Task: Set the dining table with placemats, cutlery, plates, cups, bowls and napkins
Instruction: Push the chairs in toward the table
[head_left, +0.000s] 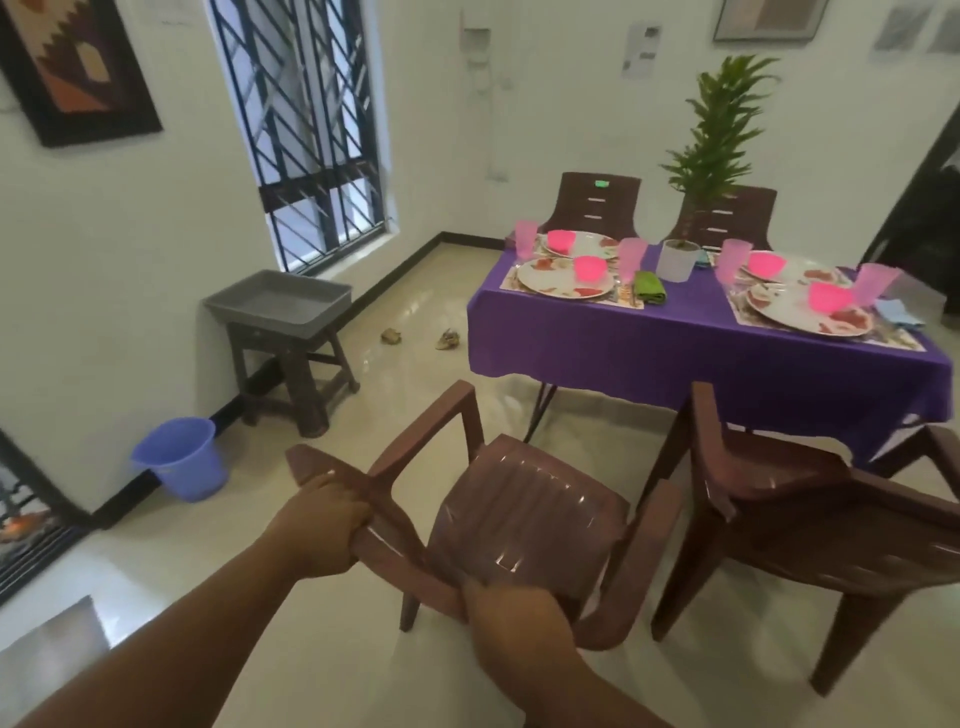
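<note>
Gripping the brown chair (524, 514), left hand (317, 525) and right hand (511, 618) clamp its backrest.

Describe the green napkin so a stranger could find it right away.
Start at the purple table. Left of the white plant pot at its middle, the green napkin lies folded beside the near-left plate. The other napkin in clear view is blue.

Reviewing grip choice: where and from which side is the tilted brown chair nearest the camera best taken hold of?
By the top edge of its backrest, from behind. The brown chair leans back toward the person, so that edge is nearest, and both hands, left and right, already clasp it there. The armrests point away toward the table.
</note>
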